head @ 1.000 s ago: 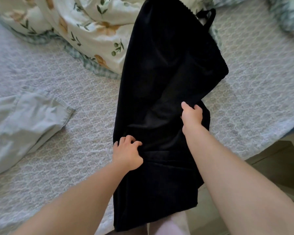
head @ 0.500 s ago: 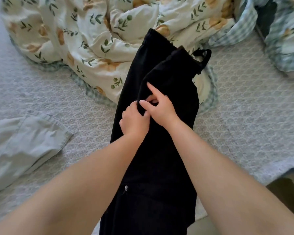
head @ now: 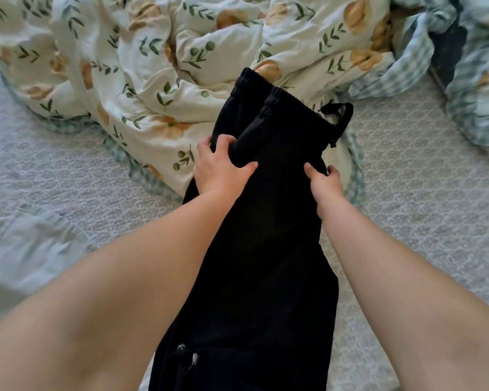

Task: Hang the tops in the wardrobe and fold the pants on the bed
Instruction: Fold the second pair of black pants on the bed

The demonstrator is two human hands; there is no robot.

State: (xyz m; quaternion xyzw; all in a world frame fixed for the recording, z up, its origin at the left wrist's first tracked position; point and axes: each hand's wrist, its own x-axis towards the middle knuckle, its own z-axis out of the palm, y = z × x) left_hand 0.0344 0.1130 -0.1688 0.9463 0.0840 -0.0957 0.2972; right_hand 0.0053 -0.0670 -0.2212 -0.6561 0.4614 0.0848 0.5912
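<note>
The black pants (head: 266, 249) lie long on the bed (head: 407, 179), their top end on the flowery quilt (head: 153, 80), and the left hand (head: 220, 170) and right hand (head: 323, 183) each keep a tight grip on the cloth.

The pants (head: 266, 249) lie lengthwise down the middle of the bed (head: 421, 193). Their waistband end is farthest away, resting on the near edge of the duvet (head: 153, 80), which spreads across the bed's far side. The left hand (head: 218, 170) grips a fold on the pants' left side, and the right hand (head: 323, 182) grips their right edge. Another garment (head: 26, 249), possibly more pants, lies well to the left.
</note>
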